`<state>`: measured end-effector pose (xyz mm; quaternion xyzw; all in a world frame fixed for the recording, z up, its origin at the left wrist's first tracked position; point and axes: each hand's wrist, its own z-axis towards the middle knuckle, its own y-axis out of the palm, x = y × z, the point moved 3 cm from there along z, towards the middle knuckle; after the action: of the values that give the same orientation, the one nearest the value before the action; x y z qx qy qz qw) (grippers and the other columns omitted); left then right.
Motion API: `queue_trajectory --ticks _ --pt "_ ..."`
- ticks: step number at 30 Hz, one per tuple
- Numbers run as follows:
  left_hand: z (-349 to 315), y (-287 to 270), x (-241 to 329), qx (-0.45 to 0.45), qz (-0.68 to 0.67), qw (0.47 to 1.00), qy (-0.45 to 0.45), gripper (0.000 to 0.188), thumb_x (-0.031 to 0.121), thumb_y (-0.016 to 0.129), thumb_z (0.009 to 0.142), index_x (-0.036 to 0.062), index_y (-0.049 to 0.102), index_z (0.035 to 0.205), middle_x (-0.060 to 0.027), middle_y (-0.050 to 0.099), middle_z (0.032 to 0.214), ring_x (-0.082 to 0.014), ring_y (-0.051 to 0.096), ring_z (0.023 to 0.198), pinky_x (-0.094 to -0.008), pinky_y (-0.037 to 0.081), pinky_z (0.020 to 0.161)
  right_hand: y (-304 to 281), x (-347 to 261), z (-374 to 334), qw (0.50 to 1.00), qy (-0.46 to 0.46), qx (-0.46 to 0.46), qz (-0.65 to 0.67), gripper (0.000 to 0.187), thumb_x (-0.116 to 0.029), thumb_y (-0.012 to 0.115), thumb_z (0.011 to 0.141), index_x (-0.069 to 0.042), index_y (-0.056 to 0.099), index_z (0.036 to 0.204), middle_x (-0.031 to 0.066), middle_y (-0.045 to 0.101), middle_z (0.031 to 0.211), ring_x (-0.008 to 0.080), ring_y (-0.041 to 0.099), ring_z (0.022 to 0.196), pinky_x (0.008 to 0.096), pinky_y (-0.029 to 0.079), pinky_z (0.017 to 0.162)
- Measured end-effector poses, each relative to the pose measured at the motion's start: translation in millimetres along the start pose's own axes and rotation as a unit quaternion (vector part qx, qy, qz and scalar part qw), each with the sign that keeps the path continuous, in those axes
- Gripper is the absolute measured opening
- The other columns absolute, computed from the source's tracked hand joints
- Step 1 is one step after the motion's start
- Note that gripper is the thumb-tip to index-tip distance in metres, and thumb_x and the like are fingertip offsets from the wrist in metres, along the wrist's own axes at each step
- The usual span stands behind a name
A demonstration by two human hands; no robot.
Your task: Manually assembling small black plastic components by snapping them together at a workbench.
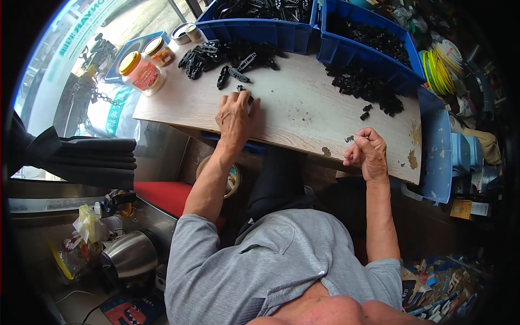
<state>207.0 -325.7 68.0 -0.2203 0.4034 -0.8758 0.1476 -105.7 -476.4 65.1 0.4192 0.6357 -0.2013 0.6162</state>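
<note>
My left hand point(236, 118) rests on the wooden tabletop point(292, 108), its fingers curled round a dark plastic part point(250, 101) that is mostly hidden beneath them. Just beyond those fingertips lies a pile of long black plastic parts point(203, 58), with a greyish oval one point(239, 75) at its near side. Over the front right of the table, my right hand point(370, 154) is closed in a pinch. A small dark jagged piece point(349, 139) shows at its fingertips. A heap of small black pieces point(368, 89) spreads farther back on the right.
Two blue bins point(260, 33) point(368, 54) of black parts stand along the back. Jars point(143, 71) point(158, 51) and tins point(184, 33) are at the left. A steel kettle point(130, 254) sits lower left. Blue tubs point(436, 146) flank the right edge, below coiled yellow cable point(437, 73).
</note>
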Motion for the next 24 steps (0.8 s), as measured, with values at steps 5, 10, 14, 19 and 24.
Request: queue_trajectory --ticks 5,10,14,19,24 --pt "-15.3 1.8 23.8 -0.029 -0.083 0.994 0.059 0.021 0.012 0.070 0.084 0.0087 0.067 0.103 -0.0110 0.067 0.091 -0.0316 0.062 0.086 -0.0412 0.051 0.075 4.4 -1.4 1.3 1.000 -0.008 0.021 0.013 0.013 -0.016 0.067 0.091 -0.007 0.059 0.095 0.0036 0.055 0.054 0.0166 0.066 0.055 0.0325 0.059 0.047" --pt "-20.4 1.8 44.8 -0.030 -0.126 0.989 0.074 0.028 0.006 0.070 0.081 0.0051 0.063 0.108 -0.0118 0.068 0.097 -0.0326 0.062 0.096 -0.0402 0.051 0.081 4.7 2.0 2.5 0.999 -0.013 0.037 0.027 0.011 -0.016 0.067 0.091 -0.008 0.061 0.096 0.0027 0.055 0.054 0.0173 0.066 0.054 0.0327 0.059 0.048" --pt "-19.9 2.3 51.3 0.046 -0.109 0.988 0.103 0.026 0.006 0.070 0.083 0.0032 0.064 0.108 -0.0129 0.068 0.095 -0.0339 0.062 0.089 -0.0415 0.051 0.078 7.4 -0.5 -0.1 0.997 -0.021 0.048 0.056 0.011 -0.019 0.067 0.091 -0.010 0.063 0.098 0.0023 0.056 0.056 0.0186 0.069 0.058 0.0362 0.061 0.052" --pt "-40.0 12.4 98.1 -0.091 -0.396 0.913 -0.033 0.023 0.007 0.070 0.089 0.0017 0.064 0.110 -0.0122 0.067 0.087 -0.0167 0.062 0.071 -0.0283 0.051 0.067 10.9 6.6 3.5 0.991 -0.053 0.039 0.118 0.012 -0.019 0.067 0.092 -0.011 0.065 0.100 0.0031 0.057 0.057 0.0208 0.069 0.061 0.0430 0.063 0.059" --pt "-53.8 35.7 138.7 -0.247 -0.659 0.685 -0.189 0.023 0.006 0.071 0.090 -0.0016 0.065 0.111 -0.0016 0.067 0.086 -0.0059 0.060 0.075 -0.0216 0.049 0.065 13.3 7.5 4.3 0.993 -0.060 0.009 0.104 0.013 -0.019 0.067 0.093 -0.010 0.065 0.102 0.0037 0.058 0.061 0.0210 0.068 0.061 0.0403 0.062 0.064"
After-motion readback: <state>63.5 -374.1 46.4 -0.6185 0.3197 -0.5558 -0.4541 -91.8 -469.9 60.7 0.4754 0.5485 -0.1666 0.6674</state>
